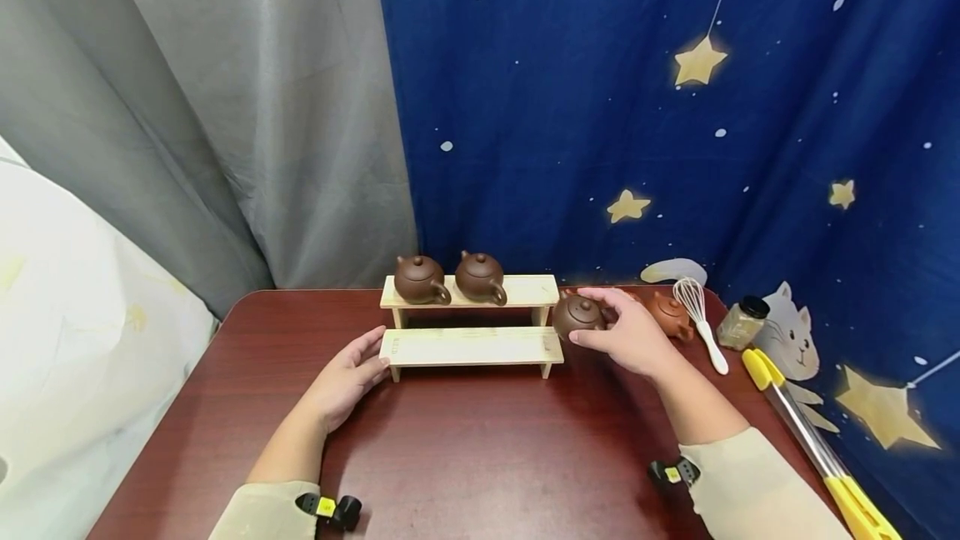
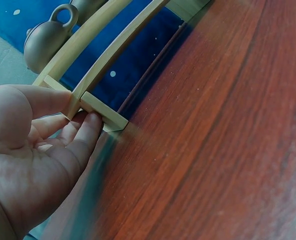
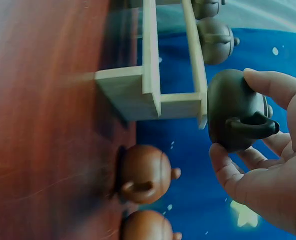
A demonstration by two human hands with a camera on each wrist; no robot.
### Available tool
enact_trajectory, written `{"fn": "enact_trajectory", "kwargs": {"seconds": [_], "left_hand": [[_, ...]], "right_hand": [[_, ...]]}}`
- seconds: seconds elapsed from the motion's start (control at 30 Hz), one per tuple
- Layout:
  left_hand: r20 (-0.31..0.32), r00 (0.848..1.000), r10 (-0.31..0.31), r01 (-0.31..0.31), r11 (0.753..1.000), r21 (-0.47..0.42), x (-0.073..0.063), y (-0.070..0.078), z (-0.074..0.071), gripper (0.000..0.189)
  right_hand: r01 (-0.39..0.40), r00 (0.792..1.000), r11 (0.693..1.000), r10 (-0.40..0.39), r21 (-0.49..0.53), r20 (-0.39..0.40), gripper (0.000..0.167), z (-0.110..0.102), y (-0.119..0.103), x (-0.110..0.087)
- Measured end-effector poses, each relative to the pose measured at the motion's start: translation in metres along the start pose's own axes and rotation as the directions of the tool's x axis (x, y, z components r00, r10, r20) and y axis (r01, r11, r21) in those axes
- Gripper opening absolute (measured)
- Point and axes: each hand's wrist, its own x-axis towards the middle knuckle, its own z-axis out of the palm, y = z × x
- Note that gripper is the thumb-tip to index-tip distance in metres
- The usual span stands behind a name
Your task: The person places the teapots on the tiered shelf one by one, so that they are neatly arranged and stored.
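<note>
My right hand [image 1: 630,336] grips a dark brown teapot [image 3: 233,107] by its body, thumb on one side and fingers on the other. In the right wrist view this teapot is raised off the table, close to the right end of a two-step wooden stand [image 1: 468,347]. Two matching dark teapots, a left one [image 1: 418,277] and a right one [image 1: 480,275], sit side by side on the stand's upper step. At the stand's left end, my left hand [image 2: 42,140] holds the lower step, its thumb by the board's end and fingertips against the leg.
Orange-brown teapots [image 3: 146,172] stand right of the stand, partly behind my right hand in the head view. Farther right lie a whisk [image 1: 701,319], a black-lidded jar [image 1: 742,323] and yellow-tipped tongs [image 1: 813,432]. Curtains [image 1: 540,107] hang behind the reddish-brown table [image 1: 480,457].
</note>
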Motion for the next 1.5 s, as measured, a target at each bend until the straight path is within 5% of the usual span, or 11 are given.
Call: {"fn": "enact_trajectory", "kwargs": {"seconds": [0.7, 1.5], "left_hand": [[0.009, 1.000, 0.007, -0.007, 1.000, 0.001, 0.001, -0.001, -0.002, 0.072], [-0.004, 1.000, 0.007, -0.007, 1.000, 0.004, 0.000, 0.001, 0.002, 0.072]], "right_hand": [[-0.051, 0.998, 0.998, 0.049, 0.037, 0.043, 0.073, 0.023, -0.034, 0.080], [-0.065, 0.996, 0.997, 0.063, 0.040, 0.068, 0.076, 0.034, -0.031, 0.091]]}}
